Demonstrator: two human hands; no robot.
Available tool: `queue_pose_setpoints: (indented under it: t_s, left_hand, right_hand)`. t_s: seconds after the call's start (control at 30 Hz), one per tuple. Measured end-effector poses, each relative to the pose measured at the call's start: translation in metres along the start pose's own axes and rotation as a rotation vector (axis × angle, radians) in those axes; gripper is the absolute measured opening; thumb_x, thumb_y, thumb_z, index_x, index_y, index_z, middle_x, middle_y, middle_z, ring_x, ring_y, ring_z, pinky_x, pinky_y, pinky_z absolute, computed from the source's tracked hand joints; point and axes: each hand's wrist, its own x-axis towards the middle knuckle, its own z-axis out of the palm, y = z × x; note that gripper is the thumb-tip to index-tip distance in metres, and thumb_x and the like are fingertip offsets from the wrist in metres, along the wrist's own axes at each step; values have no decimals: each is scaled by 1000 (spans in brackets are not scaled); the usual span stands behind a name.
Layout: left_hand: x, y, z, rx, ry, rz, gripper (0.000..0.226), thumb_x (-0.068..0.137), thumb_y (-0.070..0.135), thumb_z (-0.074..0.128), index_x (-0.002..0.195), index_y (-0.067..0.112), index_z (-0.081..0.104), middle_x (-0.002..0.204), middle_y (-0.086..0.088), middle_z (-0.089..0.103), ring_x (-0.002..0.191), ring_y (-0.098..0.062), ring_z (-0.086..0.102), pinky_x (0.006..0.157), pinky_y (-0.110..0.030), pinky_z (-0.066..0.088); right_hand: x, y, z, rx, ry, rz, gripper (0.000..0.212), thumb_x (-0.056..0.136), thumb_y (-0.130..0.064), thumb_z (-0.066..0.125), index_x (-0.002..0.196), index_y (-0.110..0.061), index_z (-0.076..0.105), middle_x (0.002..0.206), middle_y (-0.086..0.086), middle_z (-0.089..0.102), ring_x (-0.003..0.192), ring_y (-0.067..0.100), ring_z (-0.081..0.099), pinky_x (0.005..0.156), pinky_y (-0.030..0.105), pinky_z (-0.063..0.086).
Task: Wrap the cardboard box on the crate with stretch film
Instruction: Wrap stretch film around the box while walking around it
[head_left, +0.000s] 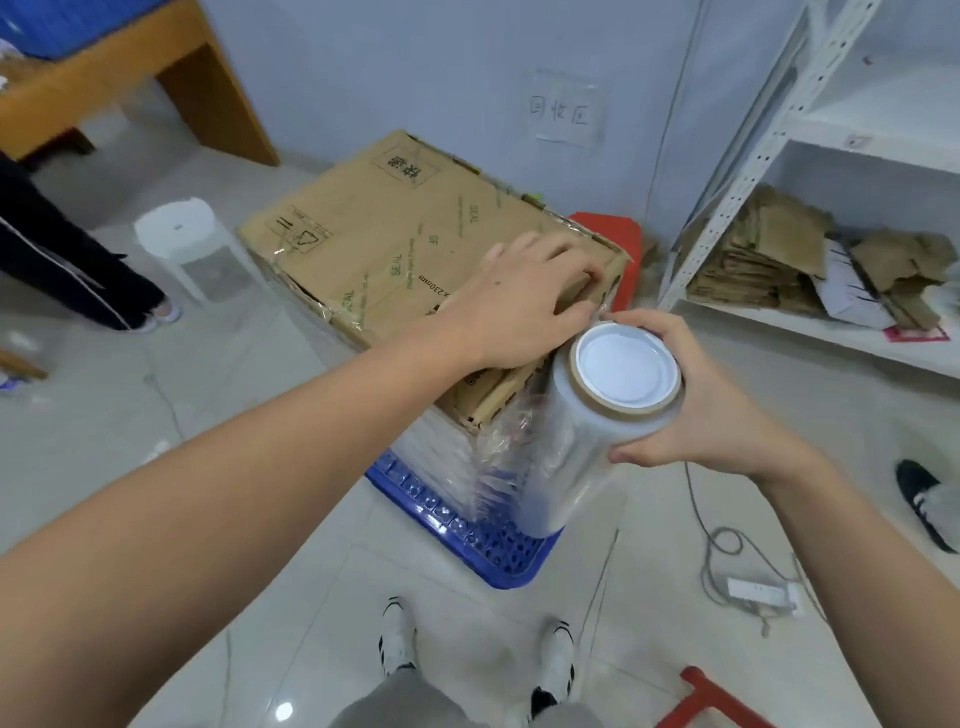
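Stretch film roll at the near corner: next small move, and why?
Probably carry the stretch film roll around the near corner of the cardboard box. The right hand grips its top upright there, film already covers the near side, and the left hand presses the box top.

Both forearms are bare to the frame edge, with no sleeve, watch or ring showing on the left hand (524, 301) or the right hand (696, 400). Grey trousers (410, 699) cover the legs, and the white trainers (397, 642) have black patches at toe and side.
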Motion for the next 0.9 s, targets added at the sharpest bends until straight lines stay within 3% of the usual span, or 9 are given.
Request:
queue_pose_setpoints:
  t_s: [0.1, 0.2, 0.33, 0.53, 0.73, 0.9]
  left_hand:
    - [-2, 0, 2, 66, -33, -54, 52, 102, 50, 48, 153, 41, 42, 168, 6, 29, 154, -18, 22, 124, -43, 13]
    - [-1, 2, 3, 124, -78, -106, 55, 104, 56, 41, 158, 43, 33, 173, 3, 18, 159, -16, 10, 129, -46, 4]
    - [-2, 1, 5, 140, -90, -109, 57, 105, 59, 36, 159, 42, 32, 173, 5, 15, 160, -14, 7, 130, -44, 2]
    - [-4, 0, 5, 173, -110, -93, 58, 106, 61, 32, 161, 43, 26, 174, 7, 9, 160, -13, 3, 130, -43, -1]
    - [-3, 0, 4, 177, -134, -88, 57, 107, 59, 29, 162, 41, 26, 174, 6, 8, 160, -14, 2, 130, -43, -1]
    - [-3, 2, 2, 177, -148, -90, 57, 108, 59, 26, 162, 41, 24, 174, 6, 5, 160, -14, -1, 129, -43, -3]
  right_hand:
    - [3, 7, 0, 13, -43, -53, 115, 51, -9, 102, 147, -26, 41, 147, -16, 46, 139, 7, 45, 111, 19, 35]
    - [5, 9, -1, -10, -33, -92, 108, 52, -3, 100, 142, -28, 46, 138, -26, 50, 131, 0, 48, 104, 9, 34]
    - [5, 8, 0, -10, -4, -124, 106, 49, -17, 101, 140, -29, 49, 137, -18, 54, 129, 6, 52, 102, 12, 37]
    - [-11, 0, 7, -58, 53, -139, 105, 50, -30, 99, 139, -48, 44, 141, -17, 50, 134, 7, 47, 108, 15, 35]
    - [-23, -3, 2, -74, 175, -49, 105, 50, -19, 102, 138, -42, 49, 140, -14, 51, 131, -1, 46, 104, 8, 33]
    - [-25, 0, -5, -69, 276, 30, 101, 52, -24, 101, 136, -44, 50, 136, -18, 52, 129, -1, 47, 104, 22, 38]
